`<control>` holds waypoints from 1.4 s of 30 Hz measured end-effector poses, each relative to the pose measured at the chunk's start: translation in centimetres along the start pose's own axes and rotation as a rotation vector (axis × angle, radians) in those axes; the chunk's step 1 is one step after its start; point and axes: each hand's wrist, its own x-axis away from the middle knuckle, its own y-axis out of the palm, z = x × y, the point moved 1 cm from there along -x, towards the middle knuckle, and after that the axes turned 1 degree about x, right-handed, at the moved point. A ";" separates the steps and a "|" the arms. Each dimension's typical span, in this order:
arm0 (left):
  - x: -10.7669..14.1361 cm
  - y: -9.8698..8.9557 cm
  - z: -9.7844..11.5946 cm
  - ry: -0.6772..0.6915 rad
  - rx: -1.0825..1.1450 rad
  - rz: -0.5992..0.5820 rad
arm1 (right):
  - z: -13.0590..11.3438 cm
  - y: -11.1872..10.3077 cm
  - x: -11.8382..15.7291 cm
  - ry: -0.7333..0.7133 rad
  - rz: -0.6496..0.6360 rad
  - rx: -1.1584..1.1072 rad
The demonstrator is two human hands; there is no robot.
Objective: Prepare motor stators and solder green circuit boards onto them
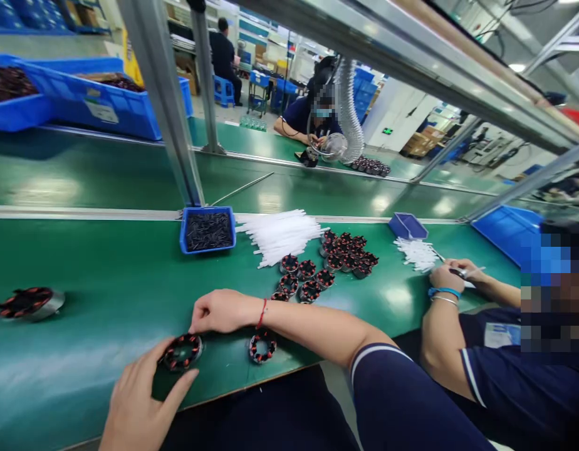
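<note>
A round black stator with red-orange windings (182, 352) lies on the green bench near its front edge. My left hand (146, 391) curves around its left side, thumb and fingers apart, holding it between them. At its upper edge, my right hand (220, 311) is closed, fingertips pinched near the rim; what they hold is too small to make out. Under my right forearm sits a second stator (262, 347). Farther right, several more stators (348, 254) stand in a group, partly hidden by the forearm. Another stator with a silver ring (31, 303) lies at the far left.
Behind the hands are a blue bin of black pieces (207, 230) and a pile of white tubes (284, 235). A co-worker's hands (452, 275) are at the right, beside more white tubes (415, 254). Metal posts (170, 113) rise behind.
</note>
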 end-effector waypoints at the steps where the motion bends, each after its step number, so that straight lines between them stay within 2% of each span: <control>1: 0.1 0.2 -0.1 0.019 -0.064 0.010 | -0.1 0.3 0.1 -0.030 0.043 0.107; 3: 0.0 0.4 -0.2 0.015 -0.092 0.005 | -0.4 0.9 0.4 -0.129 0.176 0.327; 5: -0.4 0.3 -0.2 -0.042 -0.010 -0.016 | -0.6 1.4 1.1 -0.258 0.311 0.516; 7: -0.8 0.1 -0.1 -0.129 0.096 -0.054 | -0.7 1.7 2.1 -0.350 0.393 0.588; 9: -1.0 -0.3 0.2 -0.190 0.206 -0.092 | -0.6 1.7 3.4 -0.390 0.431 0.524; 11: -1.0 -0.5 0.7 -0.194 0.327 -0.130 | -0.5 1.7 4.9 -0.428 0.471 0.375; 14: -0.9 -0.4 2.0 -0.155 0.453 -0.202 | -0.2 1.7 7.2 -0.476 0.556 0.152; 16: -0.9 -0.1 2.8 -0.076 0.448 -0.258 | 0.0 1.7 8.6 -0.475 0.592 0.095; 19: -1.6 0.3 3.3 0.058 0.319 -0.283 | 0.7 0.3 10.4 -0.398 0.576 0.177; 21: -2.3 0.5 3.2 0.118 0.192 -0.270 | 1.9 -2.0 11.0 -0.191 0.605 0.335; 23: -2.8 0.9 3.2 0.181 0.086 -0.243 | 3.9 -5.2 11.0 0.101 0.632 0.542; 24: -2.9 1.1 3.3 0.220 0.045 -0.229 | 5.0 -6.8 10.7 0.218 0.588 0.659; 27: -2.5 1.9 4.5 0.330 -0.038 -0.177 | 8.0 -10.6 9.1 0.250 0.448 0.751; 29: -1.9 1.9 5.7 0.372 -0.083 -0.066 | 9.1 -11.9 8.0 0.198 0.347 0.766; 32: -0.7 1.1 7.3 0.462 -0.157 0.144 | 9.5 -12.2 7.0 0.130 0.215 0.803; 34: -0.2 0.7 8.0 0.533 -0.256 0.121 | 9.4 -12.0 6.6 0.115 0.159 0.832; 37: -0.1 1.1 8.6 0.549 -0.441 -0.014 | 9.5 -11.8 6.5 0.128 0.125 0.864; 39: -0.2 1.9 9.1 0.521 -0.509 -0.017 | 9.9 -11.8 6.7 0.126 0.122 0.872; 42: -0.3 3.6 10.1 0.476 -0.492 0.013 | 10.9 -12.1 7.7 0.114 0.144 0.873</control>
